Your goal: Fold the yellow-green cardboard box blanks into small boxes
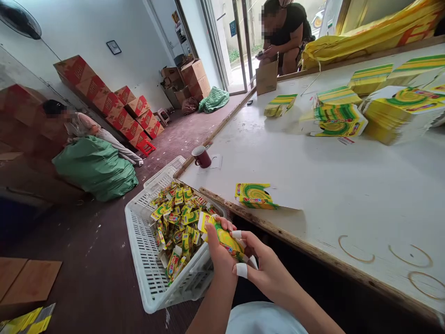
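Note:
Between my two hands is a small yellow and green box [225, 239], held over the near right edge of the crate. My left hand [219, 250] is wrapped round it, thumb on top and fingers behind. White tape covers fingertips of my right hand [255, 257], which closes on the box's near end. Below and to the left, a white plastic crate [142, 269] holds a heap of similar small boxes [179, 222]. On the white table [313, 185], a flat yellow-green carton piece [255, 195] lies close to the edge.
A dark red mug [201, 157] stands at the table's corner. Stacks of flat cartons [399, 111] and an open brown box [267, 78] are farther back. Rubber bands [356, 253] lie at right. One person crouches beyond the table; another sits by a green sack [97, 167].

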The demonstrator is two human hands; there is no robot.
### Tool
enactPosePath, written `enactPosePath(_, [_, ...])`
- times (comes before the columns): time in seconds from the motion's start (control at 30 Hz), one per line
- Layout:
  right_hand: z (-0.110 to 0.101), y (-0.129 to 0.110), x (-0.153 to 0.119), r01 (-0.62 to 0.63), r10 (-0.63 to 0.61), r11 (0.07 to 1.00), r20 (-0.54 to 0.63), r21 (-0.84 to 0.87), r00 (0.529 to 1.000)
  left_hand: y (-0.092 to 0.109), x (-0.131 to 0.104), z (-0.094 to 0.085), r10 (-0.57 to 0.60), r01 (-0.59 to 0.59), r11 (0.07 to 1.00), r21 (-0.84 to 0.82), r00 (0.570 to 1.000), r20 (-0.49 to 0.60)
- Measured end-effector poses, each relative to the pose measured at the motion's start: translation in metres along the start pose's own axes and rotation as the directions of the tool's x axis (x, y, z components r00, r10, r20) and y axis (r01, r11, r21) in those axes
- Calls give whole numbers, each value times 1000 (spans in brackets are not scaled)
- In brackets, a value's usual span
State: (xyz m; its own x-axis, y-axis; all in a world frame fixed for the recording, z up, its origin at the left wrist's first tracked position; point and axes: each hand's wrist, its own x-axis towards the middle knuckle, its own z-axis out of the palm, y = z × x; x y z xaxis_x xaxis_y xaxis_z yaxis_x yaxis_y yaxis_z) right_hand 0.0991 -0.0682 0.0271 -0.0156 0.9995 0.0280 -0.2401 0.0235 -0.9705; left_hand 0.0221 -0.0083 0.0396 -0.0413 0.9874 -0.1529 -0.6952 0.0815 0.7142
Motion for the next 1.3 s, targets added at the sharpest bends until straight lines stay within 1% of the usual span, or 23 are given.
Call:
enactPosePath(0.1, [-9, 7, 4, 27, -42, 990, -108, -142, 993, -2, -1, -10, -3, -1, 992, 130, 1000, 27])
enactPosePath(0.2, [-23, 14, 6, 91, -148, 969, -243, -231, 959, -4, -3, -18, -9, -11, 962, 274, 997, 72])
enactPosePath(0.33, [-43, 9, 6, 230, -323, 920, -283, -316, 903, -2, 1, -26, -5, -11, 916, 401, 999, 38])
enactPosePath(0.37, [-49, 5, 5, 275, -384, 889, -271, -367, 883, 2, 3, -28, -8, -23, 902, 431, 998, 69])
enactPosePath(0.43, [-60, -2, 4, 345, -514, 779, -218, -523, 830, 16, 8, -31, 3, -98, 868, 488, 981, 193])
enactPosePath(0.5, [-68, -8, 3, 359, -609, 608, -125, -708, 783, 35, 12, -32, 56, -245, 804, 542, 938, 341])
enactPosePath(0.53, [-70, -10, 2, 362, -634, 513, -59, -778, 771, 45, 12, -31, 65, -317, 746, 586, 910, 409])
enactPosePath(0.57, [-70, -10, 1, 377, -640, 429, 19, -821, 769, 53, 12, -29, 39, -370, 663, 651, 885, 464])
enactPosePath(0.6, [-68, -10, 0, 411, -629, 366, 104, -835, 771, 58, 10, -26, -41, -398, 562, 725, 862, 505])
enactPosePath(0.67, [-59, -7, -2, 494, -606, 318, 228, -809, 762, 60, 5, -20, -259, -417, 365, 832, 813, 522])
enactPosePath(0.7, [-54, -5, -2, 503, -614, 335, 221, -797, 758, 57, 2, -18, -341, -421, 294, 858, 793, 505])
enactPosePath(0.73, [-49, -2, -3, 474, -638, 381, 145, -794, 756, 52, -1, -16, -379, -421, 243, 874, 788, 485])
enactPosePath(0.8, [-42, 2, -4, 336, -636, 580, -155, -742, 756, 40, -6, -15, -357, -422, 173, 890, 815, 456])
enactPosePath(0.83, [-39, 4, -3, 274, -567, 713, -301, -646, 767, 35, -9, -15, -318, -426, 154, 892, 833, 453])
enactPosePath(0.87, [-37, 5, -3, 224, -446, 839, -393, -495, 804, 30, -11, -17, -287, -433, 148, 889, 841, 458])
enactPosePath(0.9, [-36, 6, -2, 174, -296, 935, -410, -309, 863, 26, -13, -18, -279, -446, 155, 882, 836, 472])
enactPosePath(0.93, [-34, 6, -1, 111, -148, 986, -361, -121, 921, 22, -15, -20, -281, -465, 173, 868, 822, 496])
enactPosePath(0.97, [-33, 6, 0, 36, -24, 999, -280, 38, 960, 20, -17, -22, -284, -491, 192, 850, 801, 527])
enactPosePath(1.0, [-32, 6, 1, -36, 66, 988, -201, 150, 977, 18, -18, -23, -287, -520, 202, 830, 778, 558])
enactPosePath(1.07, [-30, 5, 2, -131, 163, 961, -113, 243, 980, 18, -19, -25, -294, -577, 189, 795, 739, 606])
enactPosePath(1.13, [-29, 6, 2, -138, 163, 959, -85, 248, 983, 19, -17, -26, -297, -599, 150, 786, 731, 614])
enactPosePath(1.2, [-29, 9, 1, -65, 82, 982, -87, 180, 993, 21, -14, -27, -303, -589, 116, 800, 746, 593])
enactPosePath(1.3, [-27, 15, 0, 129, -140, 984, -89, -123, 986, 19, -9, -29, -321, -580, 142, 802, 739, 592])
